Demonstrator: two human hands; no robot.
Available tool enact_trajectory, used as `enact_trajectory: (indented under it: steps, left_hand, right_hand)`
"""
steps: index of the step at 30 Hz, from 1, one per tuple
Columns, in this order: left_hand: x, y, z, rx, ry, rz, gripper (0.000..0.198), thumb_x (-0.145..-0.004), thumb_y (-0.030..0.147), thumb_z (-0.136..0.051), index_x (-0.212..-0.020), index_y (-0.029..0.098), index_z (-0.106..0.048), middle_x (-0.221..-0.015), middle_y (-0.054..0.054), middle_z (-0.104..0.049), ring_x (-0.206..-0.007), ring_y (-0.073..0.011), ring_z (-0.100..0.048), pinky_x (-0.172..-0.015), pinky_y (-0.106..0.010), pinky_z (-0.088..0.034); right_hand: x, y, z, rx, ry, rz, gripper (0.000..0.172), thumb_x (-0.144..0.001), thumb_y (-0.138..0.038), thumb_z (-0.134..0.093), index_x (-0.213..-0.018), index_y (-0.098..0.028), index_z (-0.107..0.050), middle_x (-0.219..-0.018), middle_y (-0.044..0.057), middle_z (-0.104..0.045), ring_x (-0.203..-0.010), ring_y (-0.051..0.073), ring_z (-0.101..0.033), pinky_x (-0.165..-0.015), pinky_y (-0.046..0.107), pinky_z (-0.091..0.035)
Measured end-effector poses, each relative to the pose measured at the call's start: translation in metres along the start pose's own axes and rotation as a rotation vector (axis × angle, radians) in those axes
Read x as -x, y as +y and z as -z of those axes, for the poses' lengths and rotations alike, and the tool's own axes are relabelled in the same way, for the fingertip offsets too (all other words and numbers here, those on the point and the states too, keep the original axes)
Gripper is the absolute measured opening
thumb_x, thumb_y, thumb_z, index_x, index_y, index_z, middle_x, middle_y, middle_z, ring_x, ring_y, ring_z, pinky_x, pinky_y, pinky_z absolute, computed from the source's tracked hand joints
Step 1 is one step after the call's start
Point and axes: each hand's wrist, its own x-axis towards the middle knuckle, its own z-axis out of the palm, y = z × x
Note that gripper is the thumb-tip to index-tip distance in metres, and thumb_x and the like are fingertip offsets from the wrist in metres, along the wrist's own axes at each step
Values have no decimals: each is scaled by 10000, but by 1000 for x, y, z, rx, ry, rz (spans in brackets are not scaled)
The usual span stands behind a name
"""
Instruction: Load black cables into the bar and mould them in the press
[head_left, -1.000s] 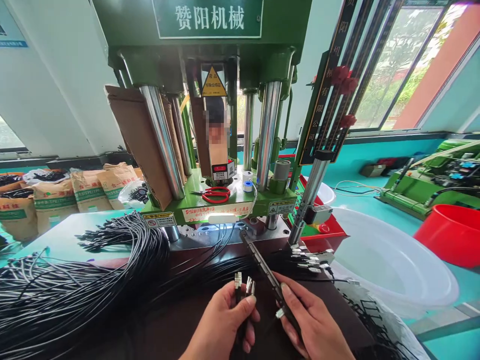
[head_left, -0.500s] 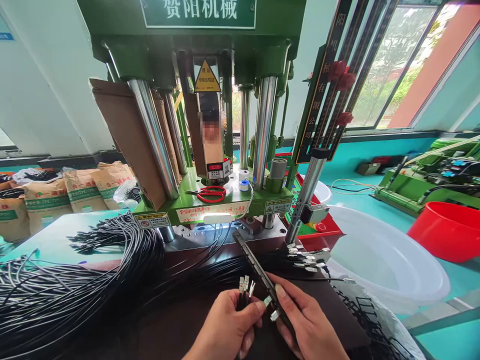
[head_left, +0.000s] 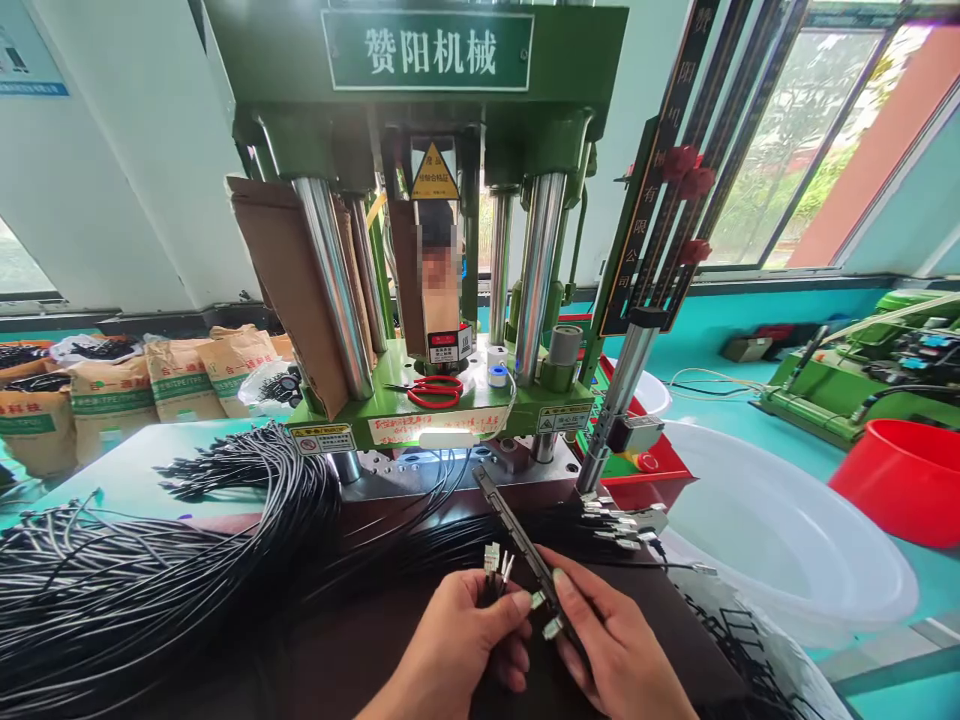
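My left hand (head_left: 461,635) is closed around a few black cables whose silvery metal connector ends (head_left: 492,558) stick up above the fingers. Its thumb and forefinger are at another connector (head_left: 537,599) beside the bar. A long dark slotted metal bar (head_left: 514,525) slants up and left from my right hand (head_left: 611,630), which grips its near end. One more metal connector (head_left: 553,628) sits at the bar's edge near my right fingers. Beyond the bar, a bundle of black cables (head_left: 450,535) crosses the brown tabletop, with its metal ends (head_left: 619,520) at the right.
A green press (head_left: 352,425) stands ahead, with red-handled pliers (head_left: 435,392) on its ledge. Looped black cables (head_left: 247,560) cover the left side. To the right are a white tub (head_left: 787,530), a red bucket (head_left: 900,480) and black moulded pieces (head_left: 739,645). Paper sacks (head_left: 112,395) stand behind.
The view has tilted up and shifted slightly left, so the scene sits lower and farther right. My left fingers have shifted a little on the cables; the bar stays in my right hand.
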Motion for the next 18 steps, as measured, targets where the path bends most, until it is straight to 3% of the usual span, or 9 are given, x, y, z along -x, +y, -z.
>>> enact_trajectory:
  steps: [2,5,8,13,18]
  left_hand:
    - [3,4,5,59,40,-11,333,-635,348,-760,-824,119,-609,-656,11,-557,-545,-89,-525,-500,-214,-467]
    - [5,7,10,75,89,-57,356,-661,322,-752,-918,112,-622,-656,23,-536,-553,-78,-507,-517,-206,-449]
    - [3,4,11,51,75,-82,341,-683,337,-730,-915,136,-582,-633,41,-525,-483,-62,-468,-431,-182,-381]
    - [-4,0,5,-45,79,-40,296,-719,423,-666,-768,182,-501,-567,76,-490,-317,-13,-299,-296,-162,-164]
    - [-3,4,-1,-116,34,22,295,-711,427,-665,-752,182,-505,-537,77,-474,-300,-9,-266,-283,-167,-130]
  right_hand:
    - [2,-4,3,-58,8,-62,621,-782,-588,-590,-1245,-175,-564,-472,-77,-409,-375,50,-291,-330,144,-162]
    - [3,-4,7,-108,22,-87,622,-780,-579,-601,-1260,-186,-551,-457,-85,-399,-358,51,-281,-314,139,-137]
    - [2,0,7,-132,22,-83,609,-772,-572,-618,-1243,-190,-566,-480,-79,-429,-349,44,-297,-308,138,-158]
    - [1,-1,5,-122,-23,-80,603,-772,-568,-619,-1223,-170,-582,-457,-87,-396,-343,36,-281,-297,128,-170]
    - [2,-4,5,-115,-19,-77,590,-768,-579,-619,-1198,-175,-601,-458,-89,-385,-346,31,-269,-300,124,-172]
